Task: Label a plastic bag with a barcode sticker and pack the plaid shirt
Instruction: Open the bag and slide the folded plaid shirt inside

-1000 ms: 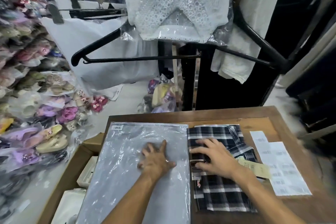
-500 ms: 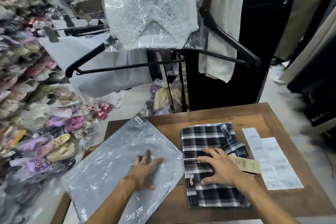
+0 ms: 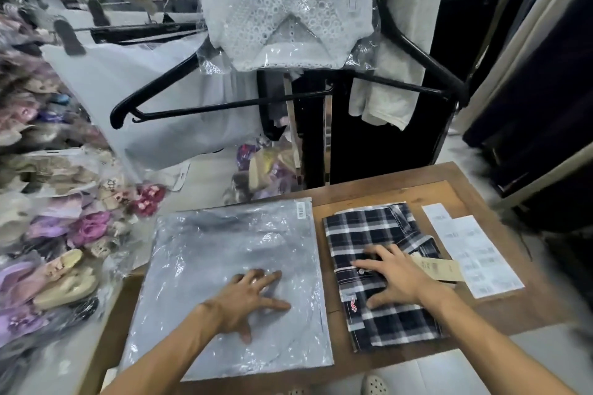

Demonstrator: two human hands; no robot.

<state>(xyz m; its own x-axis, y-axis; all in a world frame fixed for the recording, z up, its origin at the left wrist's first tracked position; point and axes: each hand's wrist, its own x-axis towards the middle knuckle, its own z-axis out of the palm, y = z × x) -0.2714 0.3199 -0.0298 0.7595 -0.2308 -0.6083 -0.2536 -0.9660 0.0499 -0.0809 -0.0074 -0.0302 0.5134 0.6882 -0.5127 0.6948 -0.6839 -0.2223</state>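
A clear plastic bag (image 3: 224, 253) lies flat on the left half of the wooden table (image 3: 378, 192), with a small barcode sticker (image 3: 301, 212) at its far right corner. My left hand (image 3: 247, 298) rests flat on the bag, fingers spread. To its right lies the folded black-and-white plaid shirt (image 3: 375, 234) with a beige hang tag (image 3: 438, 269) at its right edge. My right hand (image 3: 391, 276) presses flat on the shirt's middle. A white sheet of barcode stickers (image 3: 475, 253) lies right of the shirt.
A black hanger rack (image 3: 224, 106) with a bagged white lace top (image 3: 288, 6) stands behind the table. Bagged slippers (image 3: 64, 234) pile up on the left. Dark garments hang at the right. A shoe toe (image 3: 373, 385) shows below the table's near edge.
The bag was slid and rotated under my left hand: skewed half a second ago, now lying square beside the shirt. My right hand stayed on the shirt.
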